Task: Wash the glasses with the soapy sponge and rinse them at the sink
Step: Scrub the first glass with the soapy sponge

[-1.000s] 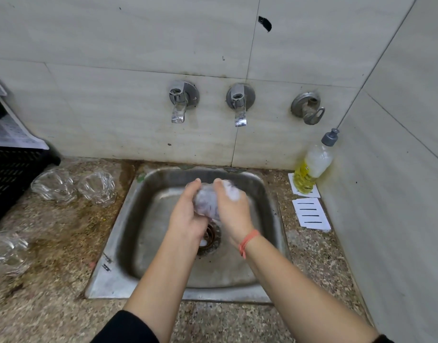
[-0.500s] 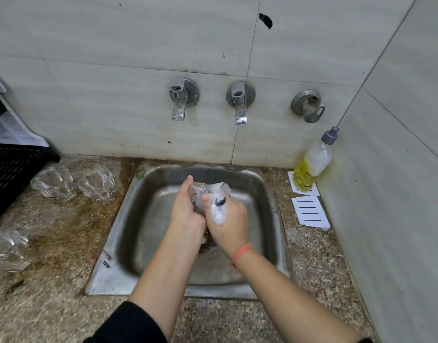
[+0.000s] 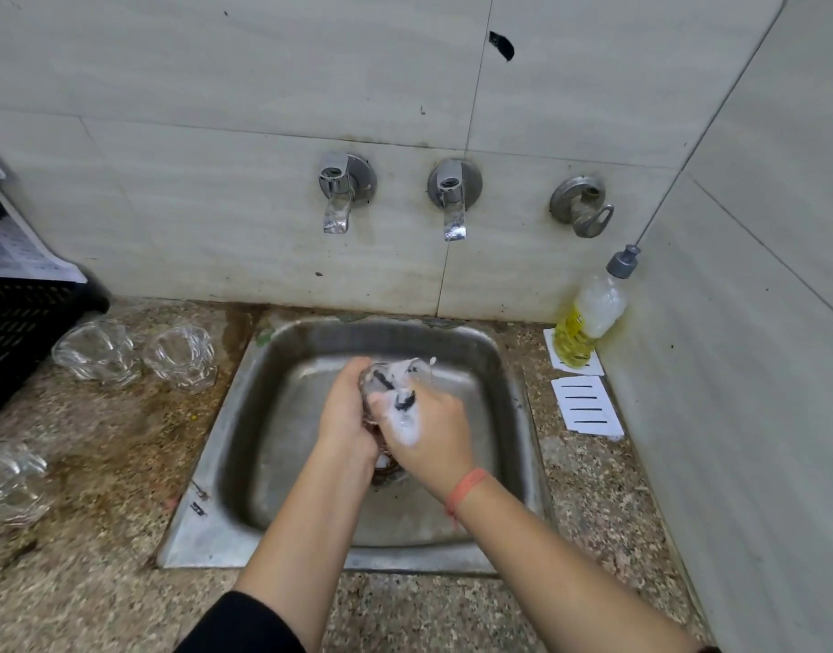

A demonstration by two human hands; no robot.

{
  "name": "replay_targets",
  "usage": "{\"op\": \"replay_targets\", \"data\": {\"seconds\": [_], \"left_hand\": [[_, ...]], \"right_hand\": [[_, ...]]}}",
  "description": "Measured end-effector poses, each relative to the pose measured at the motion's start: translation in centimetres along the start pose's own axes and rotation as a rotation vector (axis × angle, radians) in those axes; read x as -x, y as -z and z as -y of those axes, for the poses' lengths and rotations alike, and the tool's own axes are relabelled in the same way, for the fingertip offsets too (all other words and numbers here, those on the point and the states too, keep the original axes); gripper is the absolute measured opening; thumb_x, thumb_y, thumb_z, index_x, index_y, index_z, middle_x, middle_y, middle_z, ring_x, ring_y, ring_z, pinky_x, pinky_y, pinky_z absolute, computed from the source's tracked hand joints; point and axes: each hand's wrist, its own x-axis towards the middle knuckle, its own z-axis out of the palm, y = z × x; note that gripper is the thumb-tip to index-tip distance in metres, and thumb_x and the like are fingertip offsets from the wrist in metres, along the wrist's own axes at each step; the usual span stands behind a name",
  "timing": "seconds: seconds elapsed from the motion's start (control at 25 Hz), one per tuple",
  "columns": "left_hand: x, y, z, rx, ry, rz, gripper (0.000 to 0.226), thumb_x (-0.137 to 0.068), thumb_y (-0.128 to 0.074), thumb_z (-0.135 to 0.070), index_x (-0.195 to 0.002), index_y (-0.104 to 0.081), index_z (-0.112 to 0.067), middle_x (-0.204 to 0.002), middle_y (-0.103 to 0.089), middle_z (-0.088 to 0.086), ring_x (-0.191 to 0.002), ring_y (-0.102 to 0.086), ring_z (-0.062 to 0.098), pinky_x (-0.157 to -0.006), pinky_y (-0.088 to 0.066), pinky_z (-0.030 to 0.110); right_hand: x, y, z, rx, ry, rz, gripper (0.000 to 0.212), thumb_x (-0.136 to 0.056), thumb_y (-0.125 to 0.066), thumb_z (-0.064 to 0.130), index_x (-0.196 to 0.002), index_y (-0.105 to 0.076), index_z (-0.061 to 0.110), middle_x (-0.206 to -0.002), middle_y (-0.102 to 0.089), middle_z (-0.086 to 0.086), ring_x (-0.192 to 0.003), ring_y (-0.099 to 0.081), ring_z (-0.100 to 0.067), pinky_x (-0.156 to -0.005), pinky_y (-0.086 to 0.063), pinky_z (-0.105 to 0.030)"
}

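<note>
Scrubbing over sink (image 3: 492,417), L grip (image 3: 343,417) round glass (image 3: 373,375), R grip (image 3: 433,435) squeezing foamy sponge (image 3: 403,403), 3 glasses (image 3: 181,355), soap btl (image 3: 588,318) on counter (image 3: 103,468).

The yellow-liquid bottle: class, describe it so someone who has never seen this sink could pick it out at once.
Start at the square steel sink. In the speckled stone counter's far right corner, where tiled walls meet, stands a clear plastic bottle of yellow liquid with a grey cap. Its neighbours are flat white striped cards.
</note>
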Motion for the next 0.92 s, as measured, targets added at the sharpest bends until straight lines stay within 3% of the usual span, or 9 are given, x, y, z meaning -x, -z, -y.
{"op": "replay_targets", "data": {"seconds": [0.04, 0.16, 0.24, 0.44, 0.48, 0.6, 0.68, 0.84, 0.92], "left_hand": [[0.3, -0.2, 0.1, -0.039, -0.056, -0.041, 0.019, -0.089, -0.056, -0.022, -0.075, -0.064, -0.010, -0.068, -0.067, 0.006, -0.057, -0.064, 0.019, -0.059, -0.054, 0.026], [1.0, -0.4, 0.5, -0.124, -0.442, -0.133, 0.013, -0.087, -0.059, -0.007, -0.075, -0.062, -0.011, -0.066, -0.062, 0.000, -0.062, -0.057, 0.015, -0.056, -0.048, 0.022], [1.6, -0.4, 0.6, -0.224, -0.597, -0.096, 0.008, -0.087, -0.059, -0.003, -0.088, -0.067, -0.007, -0.080, -0.064, 0.001, -0.077, -0.058, 0.013, -0.069, -0.048, 0.025], [0.2, -0.1, -1.2, 0.017, -0.010, -0.099, 0.012, -0.082, -0.059, -0.014, -0.071, -0.060, -0.010, -0.073, -0.061, 0.009, -0.064, -0.060, 0.024, -0.067, -0.052, 0.031], [0.2, -0.1, -1.2, -0.012, -0.028, -0.102, 0.010, -0.081, -0.060, -0.013, -0.072, -0.059, -0.011, -0.073, -0.060, 0.010, -0.065, -0.058, 0.025, -0.068, -0.052, 0.033], [0.9, -0.1, -1.1, -0.091, -0.430, -0.109, 0.011, -0.083, -0.060, 0.002, -0.077, -0.062, -0.008, -0.077, -0.061, 0.009, -0.070, -0.058, 0.020, -0.070, -0.049, 0.032], [0.9, 0.2, -1.1, -0.131, -0.506, -0.053, 0.010, -0.083, -0.061, 0.002, -0.081, -0.065, -0.006, -0.079, -0.064, 0.009, -0.072, -0.060, 0.019, -0.072, -0.050, 0.031], [0.6, -0.4, -2.1, 0.096, 0.040, 0.041, 0.021, -0.092, -0.051, -0.015, -0.085, -0.062, 0.002, -0.080, -0.065, 0.018, -0.073, -0.064, 0.028, -0.078, -0.051, 0.039], [0.6, -0.6, -1.8, 0.113, 0.041, 0.054, 0.032, -0.092, -0.045, -0.007, -0.066, -0.063, -0.003, -0.063, -0.063, 0.011, -0.063, -0.061, 0.024, -0.072, -0.050, 0.036]], "right_hand": [[0.2, -0.1, 0.7, -0.074, -0.055, -0.013, 0.037, -0.086, -0.046, 0.049, -0.076, -0.063, 0.017, -0.072, -0.067, -0.001, -0.065, -0.059, -0.015, -0.062, -0.043, -0.028], [-2.0, 0.9, 1.7, -1.084, -0.866, 0.076, 0.030, -0.095, -0.051, 0.036, -0.093, -0.066, 0.010, -0.088, -0.071, -0.013, -0.073, -0.066, -0.019, -0.065, -0.053, -0.029], [-3.1, 2.1, 2.1, -1.283, -1.034, 0.210, 0.030, -0.096, -0.049, 0.032, -0.104, -0.065, 0.008, -0.093, -0.072, -0.014, -0.081, -0.070, -0.025, -0.069, -0.057, -0.031], [-0.4, 1.3, 1.7, -0.055, -0.021, -0.020, 0.036, -0.088, -0.041, 0.049, -0.062, -0.042, 0.025, -0.060, -0.057, 0.000, -0.061, -0.057, -0.019, -0.054, -0.030, -0.023], [-0.2, 0.4, 1.2, -0.084, -0.014, -0.043, 0.037, -0.088, -0.042, 0.051, -0.061, -0.041, 0.025, -0.057, -0.056, 0.003, -0.058, -0.055, -0.015, -0.056, -0.033, -0.022], [-1.9, -0.4, 2.0, -1.043, -0.795, 0.027, 0.040, -0.090, -0.051, 0.052, -0.085, -0.068, 0.016, -0.080, -0.073, -0.001, -0.078, -0.070, -0.016, -0.078, -0.053, -0.030], [-3.1, 0.2, 2.2, -1.253, -1.012, 0.166, 0.043, -0.093, -0.050, 0.048, -0.109, -0.066, 0.011, -0.097, -0.073, -0.010, -0.086, -0.071, -0.024, -0.078, -0.056, -0.034], [-1.1, 1.2, 2.3, -0.143, -0.171, 0.021, 0.042, -0.092, -0.044, 0.047, -0.060, -0.048, 0.019, -0.061, -0.054, 0.005, -0.061, -0.055, -0.018, -0.058, -0.031, -0.024], [-0.3, 0.5, 1.7, -0.080, -0.067, -0.036, 0.043, -0.087, -0.041, 0.056, -0.059, -0.043, 0.024, -0.058, -0.051, 0.007, -0.056, -0.048, -0.014, -0.055, -0.029, -0.023]]}}
